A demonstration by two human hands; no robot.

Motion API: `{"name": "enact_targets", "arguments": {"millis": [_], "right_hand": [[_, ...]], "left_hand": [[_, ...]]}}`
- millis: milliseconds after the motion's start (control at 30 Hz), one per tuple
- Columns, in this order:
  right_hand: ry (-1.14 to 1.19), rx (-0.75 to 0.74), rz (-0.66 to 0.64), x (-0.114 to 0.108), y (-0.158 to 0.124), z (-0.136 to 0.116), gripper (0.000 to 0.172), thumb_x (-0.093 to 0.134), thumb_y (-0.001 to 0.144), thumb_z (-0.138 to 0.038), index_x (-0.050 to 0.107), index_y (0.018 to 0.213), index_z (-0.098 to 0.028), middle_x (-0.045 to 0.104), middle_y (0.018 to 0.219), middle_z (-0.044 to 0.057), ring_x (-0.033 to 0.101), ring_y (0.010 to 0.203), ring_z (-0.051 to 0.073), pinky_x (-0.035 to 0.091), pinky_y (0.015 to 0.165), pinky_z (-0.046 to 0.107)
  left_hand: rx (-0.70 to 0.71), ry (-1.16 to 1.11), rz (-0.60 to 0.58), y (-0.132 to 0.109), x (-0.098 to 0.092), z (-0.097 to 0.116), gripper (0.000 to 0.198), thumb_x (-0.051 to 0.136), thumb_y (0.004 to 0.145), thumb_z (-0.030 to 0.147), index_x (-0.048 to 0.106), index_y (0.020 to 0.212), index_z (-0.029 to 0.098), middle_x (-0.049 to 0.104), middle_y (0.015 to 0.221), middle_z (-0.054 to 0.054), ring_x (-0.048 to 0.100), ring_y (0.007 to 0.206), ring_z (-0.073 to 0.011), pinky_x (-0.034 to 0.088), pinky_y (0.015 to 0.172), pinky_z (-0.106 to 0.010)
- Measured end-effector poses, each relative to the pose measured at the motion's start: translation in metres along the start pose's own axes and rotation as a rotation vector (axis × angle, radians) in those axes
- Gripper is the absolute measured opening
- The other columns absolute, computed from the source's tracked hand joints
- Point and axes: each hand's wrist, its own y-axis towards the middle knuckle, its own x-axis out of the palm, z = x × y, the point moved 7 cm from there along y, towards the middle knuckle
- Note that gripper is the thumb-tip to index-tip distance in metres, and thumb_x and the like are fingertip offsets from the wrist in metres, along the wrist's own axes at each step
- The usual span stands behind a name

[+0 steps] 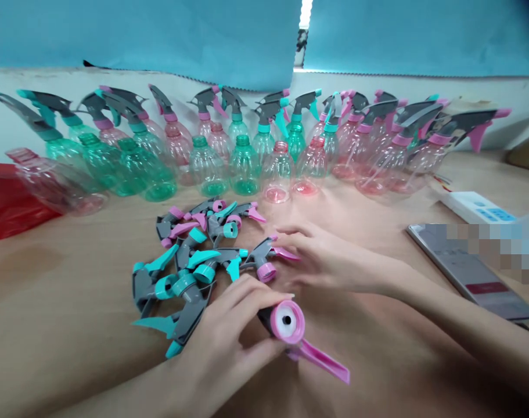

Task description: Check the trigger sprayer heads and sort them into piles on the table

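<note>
My left hand (233, 334) grips a grey trigger spray head with a pink collar (288, 321), its round opening turned toward me and its pink trigger pointing down to the right. Beside it, my right hand (329, 255) has its fingers apart around the nozzle end of another grey and pink spray head (264, 259) on the table; some blur hides whether they touch. To the left lies a loose pile of grey spray heads with turquoise collars (183, 284) and others with pink collars (172, 223).
Behind the pile stand several open bottles, green (245, 165) and pink (278, 174). Bottles fitted with spray heads (264, 125) line the wall. A red plastic bag (15, 203) sits at left. At right are a phone (468, 273) and a white box (477, 206).
</note>
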Motion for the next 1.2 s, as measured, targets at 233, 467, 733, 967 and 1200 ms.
{"name": "enact_targets", "arguments": {"millis": [233,467,733,967,1200], "right_hand": [[-0.077,-0.053,0.005,0.031,0.008,0.002,0.064,0.061,0.078,-0.056,0.047,0.134,-0.028,0.031,0.148,0.011,0.031,0.134,0.029,0.034,0.105,0.045],[-0.057,-0.002,0.054,0.035,0.010,0.006,0.058,0.060,0.078,-0.058,0.055,0.122,-0.021,0.055,0.121,0.012,0.049,0.112,0.027,0.041,0.094,0.045],[0.170,0.180,0.089,0.025,0.000,0.001,0.055,0.064,0.074,-0.058,0.057,0.112,-0.019,0.058,0.108,0.010,0.055,0.097,0.024,0.048,0.083,0.041],[0.937,0.268,-0.127,0.041,-0.010,-0.029,0.030,0.054,0.088,-0.044,0.053,0.103,-0.017,0.061,0.108,0.006,0.059,0.093,0.017,0.049,0.075,0.029],[0.496,0.228,-0.218,0.021,-0.017,-0.037,0.029,0.048,0.092,-0.040,0.063,0.081,-0.018,0.063,0.076,-0.003,0.054,0.066,0.010,0.040,0.060,0.023]], "left_hand": [[0.043,0.484,0.332,0.009,-0.071,-0.019,0.018,0.058,0.086,0.036,0.058,0.103,0.031,0.061,0.099,-0.001,0.060,0.094,-0.0237,0.051,0.081,-0.037],[-0.072,0.693,0.106,0.021,-0.075,-0.065,0.039,0.053,0.089,0.040,0.051,0.125,0.024,0.054,0.111,-0.008,0.052,0.107,-0.0312,0.045,0.089,-0.049],[0.100,0.542,0.130,0.007,-0.063,-0.020,0.035,0.063,0.085,0.033,0.055,0.117,0.023,0.055,0.119,-0.007,0.053,0.113,-0.0252,0.043,0.096,-0.042],[0.006,0.156,0.026,0.008,-0.026,-0.008,0.055,0.065,0.083,0.031,0.040,0.132,0.026,0.057,0.120,-0.004,0.056,0.109,-0.0212,0.045,0.095,-0.035],[-0.272,-0.258,-0.061,0.004,0.008,-0.030,0.021,0.061,0.083,0.020,0.060,0.104,0.024,0.064,0.092,0.000,0.061,0.081,-0.0169,0.051,0.070,-0.028]]}}
